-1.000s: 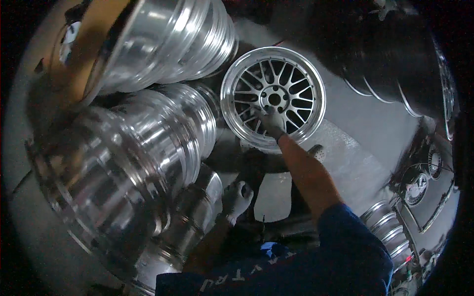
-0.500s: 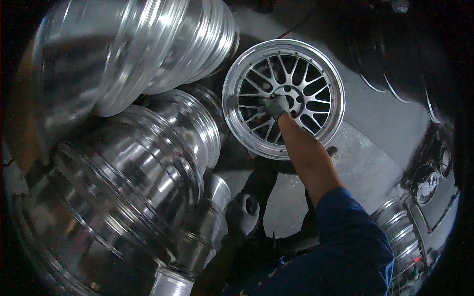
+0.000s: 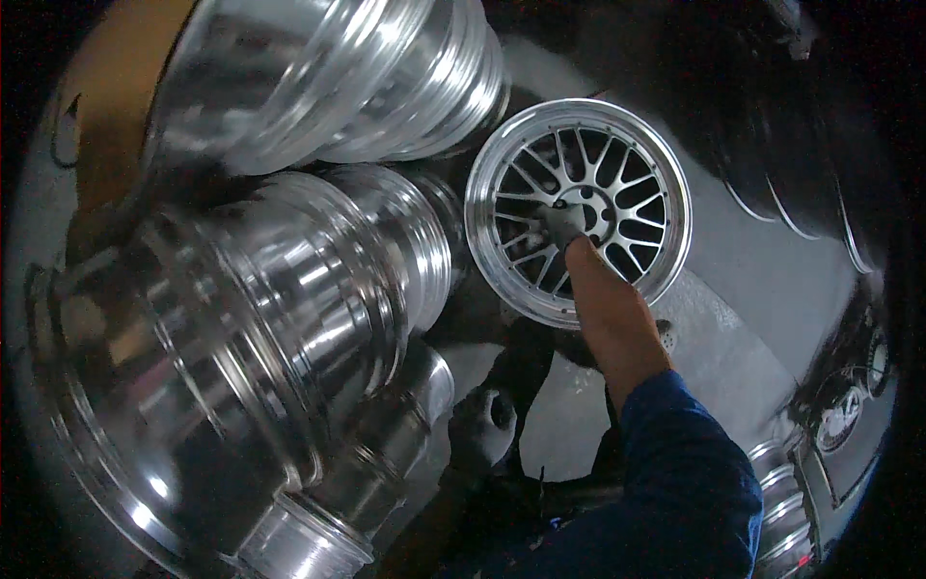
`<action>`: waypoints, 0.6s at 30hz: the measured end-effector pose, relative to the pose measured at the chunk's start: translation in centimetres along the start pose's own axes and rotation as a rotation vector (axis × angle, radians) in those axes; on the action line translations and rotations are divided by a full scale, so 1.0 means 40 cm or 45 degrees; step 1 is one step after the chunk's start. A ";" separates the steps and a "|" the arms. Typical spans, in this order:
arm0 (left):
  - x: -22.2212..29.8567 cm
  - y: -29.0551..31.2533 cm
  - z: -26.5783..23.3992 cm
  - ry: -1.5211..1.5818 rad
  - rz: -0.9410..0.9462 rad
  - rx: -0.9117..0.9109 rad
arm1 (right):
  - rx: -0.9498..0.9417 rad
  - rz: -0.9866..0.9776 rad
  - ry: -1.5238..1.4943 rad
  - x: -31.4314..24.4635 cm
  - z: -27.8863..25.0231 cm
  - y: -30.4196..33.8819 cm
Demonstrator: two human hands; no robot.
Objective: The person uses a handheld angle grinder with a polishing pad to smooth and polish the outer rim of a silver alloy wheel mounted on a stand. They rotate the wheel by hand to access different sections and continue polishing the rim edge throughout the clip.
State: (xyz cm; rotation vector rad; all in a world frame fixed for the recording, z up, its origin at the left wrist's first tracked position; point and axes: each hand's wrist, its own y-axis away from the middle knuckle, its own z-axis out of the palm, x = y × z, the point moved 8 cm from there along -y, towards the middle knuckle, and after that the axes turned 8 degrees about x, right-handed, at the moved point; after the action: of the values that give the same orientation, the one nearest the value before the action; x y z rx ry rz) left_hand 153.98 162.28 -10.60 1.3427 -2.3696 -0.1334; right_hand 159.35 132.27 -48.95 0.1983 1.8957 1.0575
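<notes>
A silver multi-spoke alloy wheel (image 3: 484, 227) with a polished outer lip faces up at upper centre. My right hand (image 3: 566, 226), in a grey glove, reaches onto it just left of the hub. Its fingers are curled over the spokes there, and the fingertips are partly hidden. Lower down, beside the stacked rim barrels, my left hand (image 3: 480, 429) is also gloved and hangs away from the wheel. Its fingers are curled closed around a dark round spot, and whether anything is inside cannot be made out.
Large polished rim barrels (image 3: 260, 318) are stacked along the left, with more barrels (image 3: 386, 77) above them. Dark rims (image 3: 772, 183) line the upper right. Silver rims (image 3: 783, 502) stand at lower right, near a round badge-like disc (image 3: 839, 420). Grey concrete floor (image 3: 714, 318) lies between.
The whole view has shifted, so the wheel and the stacked barrels now appear farther right. My right hand stays at the same place on the wheel, and my left hand remains curled.
</notes>
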 end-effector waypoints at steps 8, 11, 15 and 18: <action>-0.078 -0.012 0.024 -0.038 -0.044 -0.086 | 0.042 -0.140 -0.071 -0.054 -0.180 0.150; -0.104 0.030 0.048 0.022 -0.012 0.097 | -0.104 -0.118 -0.147 -0.073 -0.294 0.289; -0.135 0.000 0.015 0.576 -0.121 0.122 | -0.350 -0.147 -0.510 -0.030 -0.485 0.442; -0.125 -0.008 -0.015 0.675 -0.248 0.101 | -0.177 -0.325 -0.126 -0.112 -0.635 0.627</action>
State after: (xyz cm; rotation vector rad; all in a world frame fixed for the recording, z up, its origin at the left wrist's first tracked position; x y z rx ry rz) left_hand 156.72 166.36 -11.68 1.4309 -1.8184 0.2375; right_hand 135.11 130.46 -22.43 -0.0688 1.6991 0.9817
